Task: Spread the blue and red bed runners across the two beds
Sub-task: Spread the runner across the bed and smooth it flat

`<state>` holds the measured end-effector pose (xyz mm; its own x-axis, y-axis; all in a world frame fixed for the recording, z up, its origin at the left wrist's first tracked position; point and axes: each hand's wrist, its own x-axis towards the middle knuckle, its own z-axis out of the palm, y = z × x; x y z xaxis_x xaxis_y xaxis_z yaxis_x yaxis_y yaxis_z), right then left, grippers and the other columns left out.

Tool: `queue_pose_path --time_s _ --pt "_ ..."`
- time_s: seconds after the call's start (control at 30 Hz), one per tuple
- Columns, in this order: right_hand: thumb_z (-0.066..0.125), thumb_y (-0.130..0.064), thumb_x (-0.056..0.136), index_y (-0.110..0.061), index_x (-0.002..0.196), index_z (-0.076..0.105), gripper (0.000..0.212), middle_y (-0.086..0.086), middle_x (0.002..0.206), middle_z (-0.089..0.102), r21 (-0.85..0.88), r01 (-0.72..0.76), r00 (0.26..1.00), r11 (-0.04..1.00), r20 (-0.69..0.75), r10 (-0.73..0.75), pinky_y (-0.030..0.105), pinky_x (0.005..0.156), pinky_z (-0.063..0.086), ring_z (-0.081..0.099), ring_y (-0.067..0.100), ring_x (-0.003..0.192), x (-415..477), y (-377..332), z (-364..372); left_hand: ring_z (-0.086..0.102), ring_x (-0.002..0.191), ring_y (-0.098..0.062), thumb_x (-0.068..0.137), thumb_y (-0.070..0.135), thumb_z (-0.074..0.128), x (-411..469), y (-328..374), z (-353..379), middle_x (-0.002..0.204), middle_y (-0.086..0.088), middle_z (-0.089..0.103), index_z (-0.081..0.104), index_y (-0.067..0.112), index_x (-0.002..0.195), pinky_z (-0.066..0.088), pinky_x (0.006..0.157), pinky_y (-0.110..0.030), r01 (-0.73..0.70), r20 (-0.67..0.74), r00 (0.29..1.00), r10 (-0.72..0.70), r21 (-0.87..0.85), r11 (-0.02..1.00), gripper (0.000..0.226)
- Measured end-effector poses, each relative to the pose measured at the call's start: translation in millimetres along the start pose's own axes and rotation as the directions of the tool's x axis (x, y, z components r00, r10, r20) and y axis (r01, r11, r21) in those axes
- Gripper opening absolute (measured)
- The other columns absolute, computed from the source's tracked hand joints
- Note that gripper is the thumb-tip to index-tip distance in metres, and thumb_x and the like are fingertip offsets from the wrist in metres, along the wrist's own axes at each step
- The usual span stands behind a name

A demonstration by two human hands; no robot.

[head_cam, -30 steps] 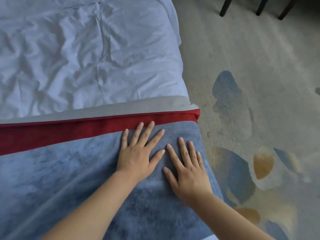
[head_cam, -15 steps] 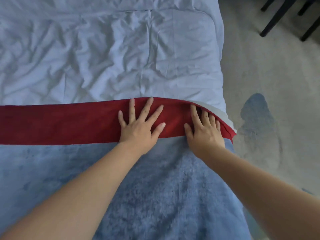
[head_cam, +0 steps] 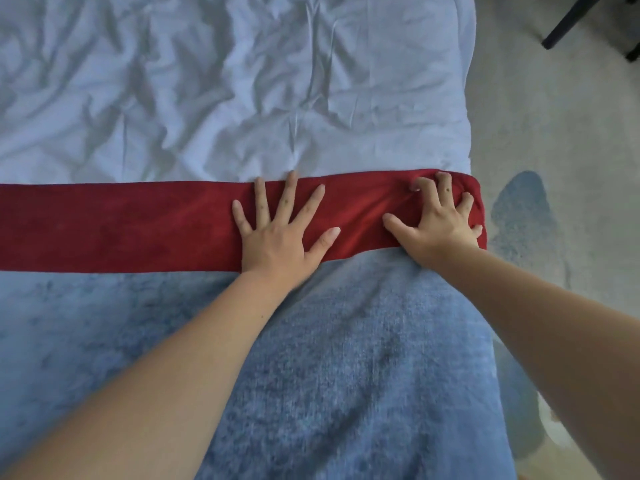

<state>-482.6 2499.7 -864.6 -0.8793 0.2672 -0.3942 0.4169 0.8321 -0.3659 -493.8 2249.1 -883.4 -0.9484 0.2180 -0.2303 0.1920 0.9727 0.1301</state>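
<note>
**Red Runner Being Tensioned at the Bed's Right Edge**

The red runner is lying as a flat band across the bed, bordered on the near side by the blue runner. It is being pinned by the left hand, fingers spread flat, probably as an anchor. At the bed's right edge, its bunched end is being gripped by the right hand with curled fingers, likely to draw creases out.

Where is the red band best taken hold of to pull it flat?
Grip the red band at its right end, coming from the right side of the bed. It wrinkles and drapes over the edge there, offering a fold to pinch. The right hand bunches it there; the left hand presses flat cloth.
</note>
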Motion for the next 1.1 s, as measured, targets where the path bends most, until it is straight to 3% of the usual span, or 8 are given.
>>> queue_pose_path --time_s 0.07,0.17,0.33,0.53,0.7,0.83,0.97,1.1 --pt "0.046 -0.081 0.066 -0.05 0.125 0.027 0.069 -0.013 0.162 0.006 -0.025 0.003 0.998 1.0 0.067 -0.001 0.076 0.107 0.025 0.006 0.046 0.148 7 2 -6 -0.021 0.155 -0.036 0.088 0.086 0.002 -5 1 0 0.168 0.013 -0.024 -0.01 0.054 0.156 -0.004 0.119 -0.072 -0.002 -0.006 1.0 0.002 -0.008 1.0 0.076" --pt "0.045 -0.082 0.077 -0.056 0.141 0.013 0.076 -0.016 0.165 -0.011 -0.077 -0.008 0.987 0.997 0.161 0.021 0.073 0.113 0.02 -0.006 0.048 0.151 5 6 -9 -0.015 0.156 -0.035 0.091 0.085 0.005 -25 1 2 0.17 0.012 -0.017 -0.007 0.052 0.158 0.0 0.12 -0.071 -0.027 -0.014 1.0 0.026 -0.009 1.0 0.076" --pt "0.019 -0.081 0.091 -0.059 0.152 -0.009 0.071 -0.012 0.168 -0.021 -0.218 0.083 0.996 0.972 0.048 -0.075 0.067 0.12 0.006 -0.01 0.042 0.154 -63 24 24 -0.008 0.158 -0.03 0.094 0.083 0.012 -75 0 10 0.172 0.011 -0.008 0.001 0.047 0.161 0.002 0.123 -0.065 -0.082 -0.017 0.997 0.082 -0.006 0.997 0.077" --pt "0.026 -0.066 0.1 -0.043 0.161 0.004 0.069 -0.005 0.171 -0.007 -0.175 0.241 0.968 0.955 -0.028 -0.25 0.058 0.124 0.002 -0.011 0.03 0.156 -181 46 75 0.002 0.157 -0.039 0.096 0.077 0.024 -157 9 22 0.173 -0.001 0.004 0.003 0.042 0.162 0.009 0.122 -0.066 -0.229 0.004 0.974 0.229 -0.011 0.973 0.078" --pt "0.04 -0.06 0.101 -0.035 0.161 0.02 0.068 -0.001 0.171 0.009 -0.142 0.334 0.941 0.932 -0.011 -0.339 0.057 0.124 0.014 0.003 0.027 0.158 -299 71 110 0.012 0.156 -0.042 0.095 0.075 0.041 -255 24 48 0.17 -0.002 0.02 0.028 0.041 0.159 0.016 0.118 -0.071 -0.43 0.007 0.903 0.43 -0.012 0.903 0.074" --pt "0.046 -0.06 0.099 -0.03 0.16 0.026 0.071 0.003 0.17 0.012 -0.091 0.353 0.934 0.931 -0.024 -0.356 0.055 0.124 0.014 0.006 0.029 0.157 -343 87 120 0.019 0.155 -0.039 0.091 0.077 0.045 -300 33 61 0.168 0.001 0.026 0.034 0.038 0.158 0.015 0.116 -0.074 -0.459 0.014 0.888 0.459 -0.016 0.888 0.078" --pt "0.068 -0.057 0.089 -0.021 0.154 0.043 0.078 0.006 0.168 0.019 0.018 0.466 0.885 0.885 0.02 -0.466 0.052 0.125 0.014 0.012 0.029 0.157 -356 108 118 0.018 0.153 -0.047 0.086 0.083 0.049 -322 36 65 0.168 0.002 0.027 0.035 0.036 0.157 0.014 0.114 -0.077 -0.513 0.042 0.858 0.513 0.006 0.858 0.087" --pt "0.075 -0.029 0.091 -0.019 0.11 0.072 0.021 0.002 0.152 0.05 0.091 0.513 0.858 0.854 -0.106 -0.503 0.043 0.116 0.034 0.037 0.025 0.148 -349 121 116 0.016 0.151 -0.054 0.098 0.063 0.048 -324 36 71 0.168 0.007 0.026 0.038 0.039 0.156 0.015 0.111 -0.081 -0.553 0.071 0.833 0.549 0.049 0.832 0.064"
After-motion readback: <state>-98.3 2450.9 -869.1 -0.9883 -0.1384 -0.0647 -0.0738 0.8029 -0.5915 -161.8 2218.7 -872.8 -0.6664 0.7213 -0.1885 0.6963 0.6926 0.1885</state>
